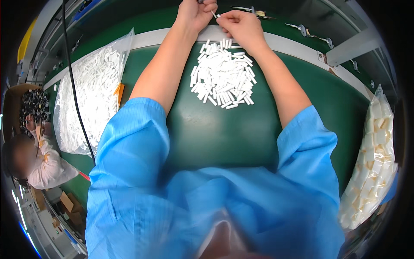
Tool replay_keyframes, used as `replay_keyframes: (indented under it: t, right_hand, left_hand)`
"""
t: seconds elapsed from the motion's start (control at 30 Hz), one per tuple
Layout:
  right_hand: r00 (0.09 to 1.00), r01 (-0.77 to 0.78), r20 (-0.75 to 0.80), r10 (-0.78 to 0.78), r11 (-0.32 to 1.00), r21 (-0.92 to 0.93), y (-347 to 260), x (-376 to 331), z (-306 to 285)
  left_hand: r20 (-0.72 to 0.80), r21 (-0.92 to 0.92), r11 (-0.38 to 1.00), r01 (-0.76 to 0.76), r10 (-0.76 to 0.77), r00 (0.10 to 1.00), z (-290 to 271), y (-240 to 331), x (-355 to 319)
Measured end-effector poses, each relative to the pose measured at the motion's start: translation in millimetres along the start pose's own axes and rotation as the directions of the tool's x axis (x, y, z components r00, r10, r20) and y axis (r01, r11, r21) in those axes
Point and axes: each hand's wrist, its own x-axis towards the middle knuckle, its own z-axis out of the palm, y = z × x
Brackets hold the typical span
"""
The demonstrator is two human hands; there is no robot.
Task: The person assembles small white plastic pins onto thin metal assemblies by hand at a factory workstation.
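At the far edge of the green work surface, my left hand (194, 15) is closed. A thin light-coloured piece (213, 14) sticks out of it toward the right; a dark bit also shows by the fingers, and the rest is hidden. My right hand (242, 28) pinches a short white tube (218, 16) between thumb and fingertips, its end close to the thin piece. I cannot tell whether the two touch. Just below my hands, between my forearms, lies a loose pile of short white tubes (224, 75).
To the left lies a large clear bag (88, 95) full of white tubes, with a black cable (71, 77) running across it. A clear bag of cream-white blocks (373, 159) stands at the right. Conveyor parts (304, 30) lie beyond the pale rail (297, 48). Another person (49, 166) works at far left beside a box of dark parts (34, 105).
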Motion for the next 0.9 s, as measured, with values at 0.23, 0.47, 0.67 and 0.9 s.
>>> replay_keyframes:
  t: [0.23, 0.47, 0.67, 0.9]
  right_hand:
    - [0.998, -0.022, 0.057, 0.027, 0.996, -0.090, -7, -4, 2]
    - [0.998, -0.035, 0.058, 0.037, 0.999, -0.036, -6, -4, 4]
    - [0.998, 0.007, 0.068, -0.002, 0.997, -0.079, -8, -5, 1]
    - [0.997, -0.011, -0.071, 0.018, 0.995, 0.100, 3, 1, 1]
  left_hand:
    - [0.163, -0.098, 0.994, 0.056, -0.039, 0.986, -18, 5, 14]
    - [0.075, -0.052, 0.998, -0.024, 0.028, 0.997, -13, 3, 10]
    - [0.023, -0.004, 0.996, -0.086, 0.086, 0.996, -13, 0, 12]
    - [0.043, 0.207, 0.969, -0.137, 0.131, 0.991, 3, -18, 1]
